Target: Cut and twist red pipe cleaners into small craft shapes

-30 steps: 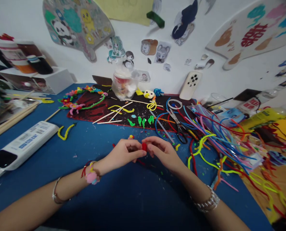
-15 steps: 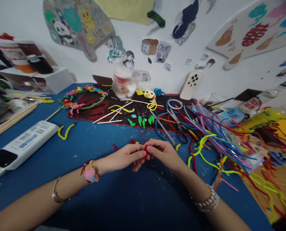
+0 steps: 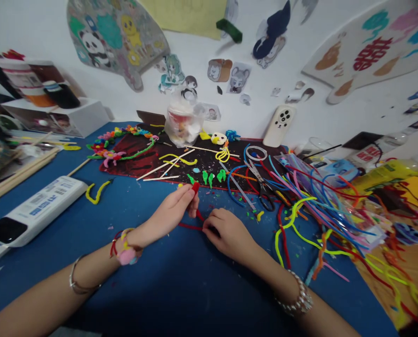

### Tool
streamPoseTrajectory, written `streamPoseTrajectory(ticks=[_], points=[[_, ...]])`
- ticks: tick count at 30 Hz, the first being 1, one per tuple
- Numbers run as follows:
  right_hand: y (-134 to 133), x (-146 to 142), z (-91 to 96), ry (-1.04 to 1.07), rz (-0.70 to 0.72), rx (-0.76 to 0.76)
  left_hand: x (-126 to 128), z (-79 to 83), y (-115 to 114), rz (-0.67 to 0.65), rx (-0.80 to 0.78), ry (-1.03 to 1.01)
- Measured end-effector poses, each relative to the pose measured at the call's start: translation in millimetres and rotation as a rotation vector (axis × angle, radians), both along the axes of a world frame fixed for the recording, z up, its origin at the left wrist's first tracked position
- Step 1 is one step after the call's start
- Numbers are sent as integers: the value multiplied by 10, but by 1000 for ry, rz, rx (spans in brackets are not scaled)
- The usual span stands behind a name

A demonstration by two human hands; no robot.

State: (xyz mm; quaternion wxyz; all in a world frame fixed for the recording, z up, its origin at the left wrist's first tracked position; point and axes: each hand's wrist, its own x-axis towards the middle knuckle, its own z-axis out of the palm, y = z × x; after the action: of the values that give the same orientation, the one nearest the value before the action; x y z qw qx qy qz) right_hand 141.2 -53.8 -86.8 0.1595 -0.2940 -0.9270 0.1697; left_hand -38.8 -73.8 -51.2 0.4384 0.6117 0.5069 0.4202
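My left hand (image 3: 172, 216) pinches a red pipe cleaner (image 3: 195, 187) between thumb and fingers, and its fuzzy tip sticks up past the fingertips. A thin red strand (image 3: 190, 226) of pipe cleaner runs low across the blue table mat (image 3: 153, 285) into my right hand (image 3: 226, 234), whose fingers curl closed around it. The two hands sit close together, and the fingers hide part of the red piece. Small green pipe cleaner bits (image 3: 209, 178) lie just beyond my left fingertips.
A dark red-and-black mat (image 3: 142, 161) holds wooden sticks and yellow pieces. Scissors (image 3: 263, 196) and a heap of coloured pipe cleaners (image 3: 317, 201) lie to the right. A white case (image 3: 36, 210) sits left, and a flowered pipe cleaner garland (image 3: 121, 142) lies at the back.
My hands have drawn apart from their close pinch. The left hand has moved forward and left, lifting the red piece, and a red strand now shows running between the hands.
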Motion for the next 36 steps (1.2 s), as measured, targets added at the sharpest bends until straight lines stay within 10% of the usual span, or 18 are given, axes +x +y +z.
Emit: streamPoseTrajectory(ticks=[5, 9, 19, 25, 36], points=[[81, 80, 137, 103, -106, -42, -29, -135, -36, 122, 237, 667], [105, 116, 203, 119, -144, -51, -72, -211, 5, 199, 262, 815], [-127, -78, 45, 160, -8, 102, 148, -273, -70, 36, 4, 39], [-71, 27, 136, 307, -179, 90, 159, -287, -13, -86, -315, -502], [-47, 79, 119, 427, -390, 139, 166, -245, -62, -213, -330, -554]])
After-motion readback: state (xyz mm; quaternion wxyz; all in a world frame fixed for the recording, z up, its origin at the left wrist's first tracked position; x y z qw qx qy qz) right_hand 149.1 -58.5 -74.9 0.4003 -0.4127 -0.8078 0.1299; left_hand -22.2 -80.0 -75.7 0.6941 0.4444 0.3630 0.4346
